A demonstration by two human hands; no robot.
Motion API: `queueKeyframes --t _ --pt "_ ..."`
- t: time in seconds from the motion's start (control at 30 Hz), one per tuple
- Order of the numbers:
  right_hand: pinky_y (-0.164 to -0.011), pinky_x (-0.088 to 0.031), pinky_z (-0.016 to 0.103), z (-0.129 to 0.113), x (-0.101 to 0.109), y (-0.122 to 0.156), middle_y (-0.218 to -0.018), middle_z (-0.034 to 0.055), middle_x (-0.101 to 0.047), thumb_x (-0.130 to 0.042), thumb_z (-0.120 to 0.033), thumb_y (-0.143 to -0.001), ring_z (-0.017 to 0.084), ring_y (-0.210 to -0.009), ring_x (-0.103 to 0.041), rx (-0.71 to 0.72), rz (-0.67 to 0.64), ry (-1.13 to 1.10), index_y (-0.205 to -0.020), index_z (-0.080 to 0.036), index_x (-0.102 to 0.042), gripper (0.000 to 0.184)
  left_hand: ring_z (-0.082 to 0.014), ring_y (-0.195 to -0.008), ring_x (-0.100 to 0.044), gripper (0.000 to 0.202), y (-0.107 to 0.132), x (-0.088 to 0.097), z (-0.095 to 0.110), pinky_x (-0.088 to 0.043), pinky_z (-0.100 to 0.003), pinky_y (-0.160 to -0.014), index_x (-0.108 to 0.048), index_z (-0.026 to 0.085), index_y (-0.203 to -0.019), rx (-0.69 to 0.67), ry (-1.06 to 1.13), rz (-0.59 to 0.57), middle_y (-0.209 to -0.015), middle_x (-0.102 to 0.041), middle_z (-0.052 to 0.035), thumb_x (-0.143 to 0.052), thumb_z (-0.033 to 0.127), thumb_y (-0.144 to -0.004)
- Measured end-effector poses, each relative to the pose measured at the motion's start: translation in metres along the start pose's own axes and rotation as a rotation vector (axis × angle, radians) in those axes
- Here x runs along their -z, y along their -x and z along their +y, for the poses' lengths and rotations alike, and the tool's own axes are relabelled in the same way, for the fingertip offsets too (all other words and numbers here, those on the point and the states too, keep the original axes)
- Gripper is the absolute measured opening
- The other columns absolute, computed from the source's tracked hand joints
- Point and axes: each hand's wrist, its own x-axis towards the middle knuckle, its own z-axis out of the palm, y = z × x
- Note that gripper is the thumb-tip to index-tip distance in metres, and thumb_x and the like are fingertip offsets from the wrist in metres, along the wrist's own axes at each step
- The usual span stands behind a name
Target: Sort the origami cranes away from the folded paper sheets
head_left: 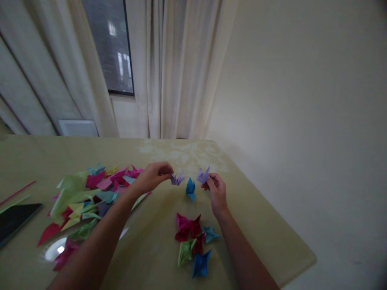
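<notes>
Between thumb and fingers, my left hand pinches a small lilac origami crane. A second lilac paper crane is gripped in my right hand, at about the same height to the right. Standing between the two hands is a blue origami crane. Closer to me lies a cluster of folded paper pieces: magenta and dark red ones, a light blue one, a green one and a blue one.
A heap of coloured folded paper spreads over the table's left part, partly behind my left forearm. Farther left are a dark flat device and a pink stick. The table's right edge runs beside the wall; curtains hang behind.
</notes>
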Motion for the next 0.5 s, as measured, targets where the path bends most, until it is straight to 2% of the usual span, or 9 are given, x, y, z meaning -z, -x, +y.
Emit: queueKeyframes --t 0.2,0.3,0.4,0.5 --pt "-0.055 -0.046 0.026 0.0 0.0 0.0 -0.066 -0.0017 -0.064 -0.071 -0.048 -0.086 0.015 -0.057 -0.061 0.001 0.032 0.008 -0.084 -0.021 -0.065 0.027 -0.02 -0.075 -0.07 0.01 0.0 -0.021 -0.007 -0.05 -0.029 -0.07 -0.071 0.02 -0.09 0.037 -0.16 0.097 -0.084 -0.077 -0.0039 -0.063 0.027 -0.089" --pt "-0.055 -0.046 0.026 0.0 -0.001 0.0 -0.067 -0.0011 -0.065 -0.071 -0.047 -0.087 0.016 -0.059 -0.062 0.011 0.017 0.035 -0.085 -0.021 -0.064 0.027 -0.021 -0.077 -0.072 0.011 0.0 -0.031 -0.008 -0.052 -0.03 -0.072 -0.072 0.02 -0.094 0.035 -0.167 0.08 -0.087 -0.077 -0.005 -0.063 0.025 -0.09" --pt "-0.057 -0.048 0.026 -0.002 -0.002 0.002 -0.071 0.0006 -0.068 -0.071 -0.045 -0.089 0.017 -0.064 -0.065 0.046 0.004 0.076 -0.087 -0.021 -0.066 0.025 -0.0185 -0.076 -0.072 0.019 0.0 -0.036 0.003 -0.054 -0.031 -0.077 -0.075 0.02 -0.103 -0.008 -0.148 0.046 -0.103 -0.077 -0.0074 -0.065 0.026 -0.089" --pt "-0.064 -0.05 0.026 -0.004 -0.003 0.004 -0.08 0.0026 -0.071 -0.07 -0.043 -0.091 0.018 -0.074 -0.067 0.095 -0.028 0.128 -0.089 -0.021 -0.069 0.022 -0.0169 -0.076 -0.069 0.025 0.0 -0.039 0.026 -0.054 -0.031 -0.077 -0.077 0.02 -0.11 -0.066 -0.061 0.108 -0.107 -0.076 -0.0078 -0.062 0.033 -0.095"
